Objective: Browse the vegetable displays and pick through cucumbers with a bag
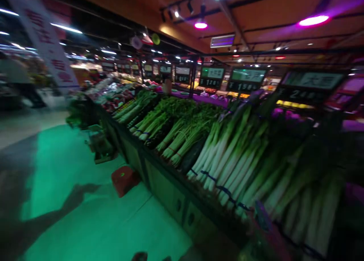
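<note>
Neither of my hands can be made out in the head view. Bundles of leeks (227, 158), tied with dark blue bands, lie slanted on the display stand at the right, nearest to me. To their left are bunches of leafy celery-like greens (182, 139) with thin bands round the stalks. A blurred pinkish, strip-like object (265, 230) sticks up before the leeks at the lower right; what it is I cannot tell. Two small dark shapes, perhaps shoe tips (140, 256), show at the bottom edge.
A long stand with a dark front (165, 185) runs away to the left. On the green-lit floor beside it are a red stool-like object (123, 180) and a crate-like object (101, 143). Price signs (246, 79) hang behind. A person (19, 79) is at the far left.
</note>
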`<state>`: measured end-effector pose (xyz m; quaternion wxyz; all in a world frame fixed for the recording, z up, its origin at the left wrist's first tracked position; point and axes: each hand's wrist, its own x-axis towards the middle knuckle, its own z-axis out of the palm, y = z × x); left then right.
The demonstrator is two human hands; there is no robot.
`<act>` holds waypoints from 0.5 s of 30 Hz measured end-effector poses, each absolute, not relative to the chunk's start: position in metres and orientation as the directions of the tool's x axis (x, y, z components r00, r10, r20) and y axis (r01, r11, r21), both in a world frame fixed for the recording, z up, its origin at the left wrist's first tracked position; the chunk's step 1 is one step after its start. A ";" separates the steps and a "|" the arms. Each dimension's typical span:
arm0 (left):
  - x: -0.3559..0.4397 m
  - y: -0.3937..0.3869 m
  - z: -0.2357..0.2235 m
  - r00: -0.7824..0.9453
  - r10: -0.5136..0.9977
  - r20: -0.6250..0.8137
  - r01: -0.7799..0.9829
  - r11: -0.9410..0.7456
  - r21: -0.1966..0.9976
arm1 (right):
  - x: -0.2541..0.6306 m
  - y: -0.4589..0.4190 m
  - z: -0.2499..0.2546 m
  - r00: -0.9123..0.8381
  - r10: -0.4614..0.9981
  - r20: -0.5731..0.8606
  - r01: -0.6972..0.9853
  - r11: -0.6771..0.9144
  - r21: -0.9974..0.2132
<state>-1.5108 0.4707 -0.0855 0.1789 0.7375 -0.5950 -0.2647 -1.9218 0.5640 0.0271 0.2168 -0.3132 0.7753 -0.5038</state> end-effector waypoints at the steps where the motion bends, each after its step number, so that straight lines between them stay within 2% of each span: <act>1: -1.520 0.451 -0.089 0.085 -0.978 -0.188 -0.766 -0.185 0.616 | -1.927 0.570 0.029 -0.747 -0.664 -0.020 -0.258 0.317 -0.913; 3: -1.541 0.405 -0.085 -0.041 -0.987 -0.154 -0.712 -0.079 0.698 | -1.928 0.576 0.034 -0.805 -0.593 -0.026 -0.234 0.357 -0.904; 6: -1.583 0.331 -0.053 -0.189 -0.982 0.021 -0.636 0.139 0.759 | -1.908 0.559 0.045 -0.811 -0.585 -0.025 -0.198 0.313 -0.929; 9: -1.631 0.273 -0.012 -0.276 -0.955 0.110 -0.691 0.276 0.667 | -1.867 0.514 0.062 -0.675 -0.738 0.014 -0.198 0.163 -0.966; 12: -1.667 0.240 0.007 -0.315 -0.947 0.057 -0.777 0.292 0.558 | -1.824 0.459 0.083 -0.451 -0.892 0.000 -0.190 0.096 -0.977; 15: -1.684 0.225 0.005 -0.307 -0.952 -0.011 -0.820 0.258 0.511 | -1.797 0.415 0.103 -0.341 -0.940 -0.008 -0.204 0.082 -0.975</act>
